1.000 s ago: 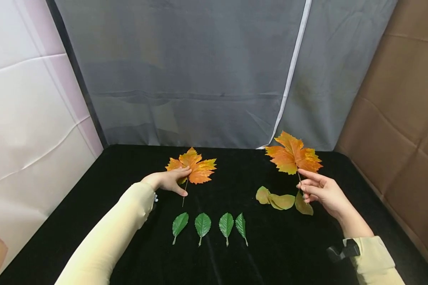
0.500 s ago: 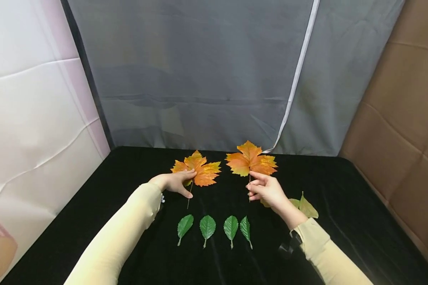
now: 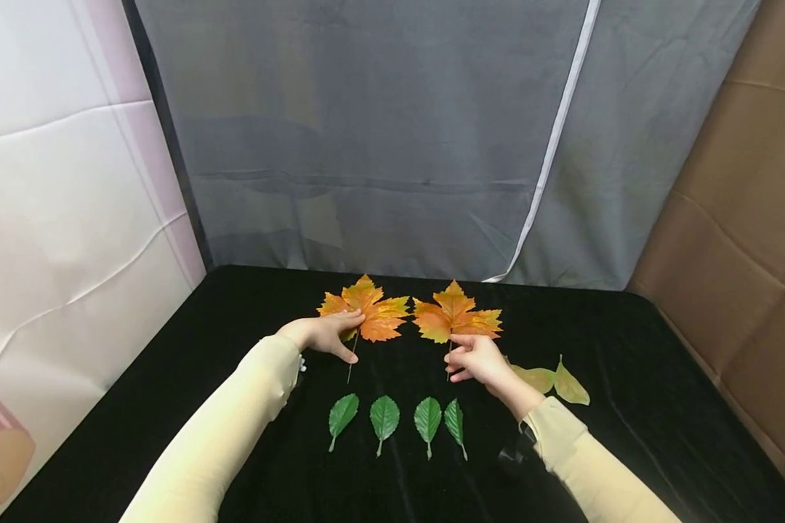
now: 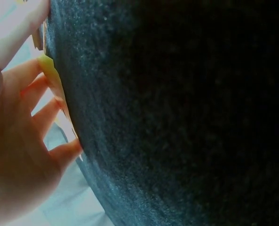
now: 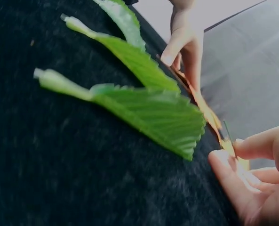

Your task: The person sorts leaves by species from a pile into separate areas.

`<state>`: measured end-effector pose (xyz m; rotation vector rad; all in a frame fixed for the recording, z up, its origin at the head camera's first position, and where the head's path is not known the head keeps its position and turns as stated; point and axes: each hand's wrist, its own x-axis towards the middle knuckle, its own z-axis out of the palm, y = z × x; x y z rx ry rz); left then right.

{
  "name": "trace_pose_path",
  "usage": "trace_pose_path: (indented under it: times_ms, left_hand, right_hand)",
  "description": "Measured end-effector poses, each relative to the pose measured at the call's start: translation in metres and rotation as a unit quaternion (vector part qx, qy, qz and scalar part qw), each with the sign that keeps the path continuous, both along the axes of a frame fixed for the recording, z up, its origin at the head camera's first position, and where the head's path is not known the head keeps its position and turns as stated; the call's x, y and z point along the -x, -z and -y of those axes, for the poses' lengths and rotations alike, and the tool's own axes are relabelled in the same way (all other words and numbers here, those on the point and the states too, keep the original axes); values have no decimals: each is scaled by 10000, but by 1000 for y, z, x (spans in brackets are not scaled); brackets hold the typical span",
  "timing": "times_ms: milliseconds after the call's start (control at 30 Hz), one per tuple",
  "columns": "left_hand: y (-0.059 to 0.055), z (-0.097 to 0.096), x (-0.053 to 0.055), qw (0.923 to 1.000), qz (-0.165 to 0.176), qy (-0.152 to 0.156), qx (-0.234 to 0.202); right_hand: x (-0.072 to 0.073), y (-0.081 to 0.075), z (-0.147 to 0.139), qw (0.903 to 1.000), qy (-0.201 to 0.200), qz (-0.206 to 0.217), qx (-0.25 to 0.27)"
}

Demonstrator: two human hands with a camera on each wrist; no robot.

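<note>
Two orange maple leaves lie side by side at the back of the black table in the head view. My left hand (image 3: 325,336) rests on the left maple leaf (image 3: 384,318), fingers extended over its blade and thumb apart beside the stem. In the left wrist view its fingers (image 4: 45,113) touch the leaf's edge. My right hand (image 3: 482,361) pinches the right maple leaf (image 3: 456,308) near the base, where blade meets stem. Thumb and index finger close on that stem in the right wrist view. A row of green leaves (image 3: 384,417) lies nearer the front.
Yellow-brown leaves (image 3: 570,385) lie right of my right hand, partly hidden by that wrist. The black-covered table (image 3: 314,479) meets a grey curtain (image 3: 379,145) behind, a white panel at left and a brown padded panel (image 3: 746,218) at right.
My right hand has carried its maple leaf leftward from above the yellow-brown leaves and lowered it beside the other one. My left hand has stayed on its leaf; the view shifted slightly.
</note>
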<state>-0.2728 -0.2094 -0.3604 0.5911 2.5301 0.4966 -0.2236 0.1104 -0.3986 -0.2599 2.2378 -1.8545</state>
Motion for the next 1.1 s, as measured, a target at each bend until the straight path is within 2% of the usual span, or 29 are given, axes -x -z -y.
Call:
trace_pose_path:
  times_ms: [267, 533, 933, 1100]
  left_hand:
    - [-1, 1, -2, 10000, 0, -50, -30]
    - [-4, 1, -2, 10000, -15, 32, -5]
    - [-2, 0, -2, 10000, 49, -10, 61]
    - [-2, 1, -2, 9999, 62, -41, 90]
  right_hand:
    - [5, -1, -6, 9964, -146, 64, -829]
    - [3, -10, -7, 9841, -411, -216, -1713]
    - [-3, -14, -9, 9751, -588, -306, -2117]
    - [-2, -15, -9, 9614, -738, -517, -2601]
